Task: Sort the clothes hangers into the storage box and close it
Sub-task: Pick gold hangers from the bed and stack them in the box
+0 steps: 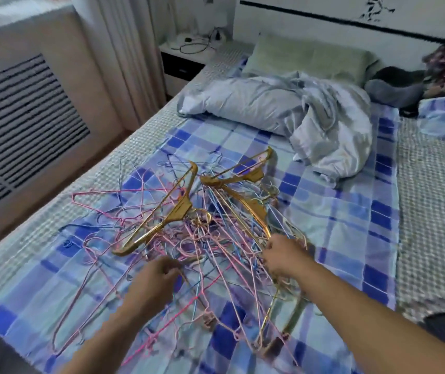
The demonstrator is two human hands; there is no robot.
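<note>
- Head view: a tangled heap of clothes hangers [199, 233] was seen spread over the blue checked sheet [332, 211] of the bed [429, 201], thin pink and blue wire ones interlocked with several broad gold hangers [178, 211] lying on top; the heap was probably laid there so that it could be picked apart on a soft, open place.
- The left hand [156, 276] was set at the near edge of the heap, its fingers curled on what looked like a pink wire, though the exact hold could not be made out through the blur.
- The right hand [283, 257] was placed at the heap's right side, fingers curled in among wire strands and just beside the lower end of a gold hanger; whether one hanger or several were pinched could not be told.
- Both hands were thus judged to be teasing hangers loose, one hand steadying while the other pulled.
- The heap lay directly ahead of and between the hands, touched by both.
- No storage box was visible, so the sorting was judged to be at its beginning.
- A crumpled pale quilt [310, 114] lay beyond the heap, well apart from it.
</note>
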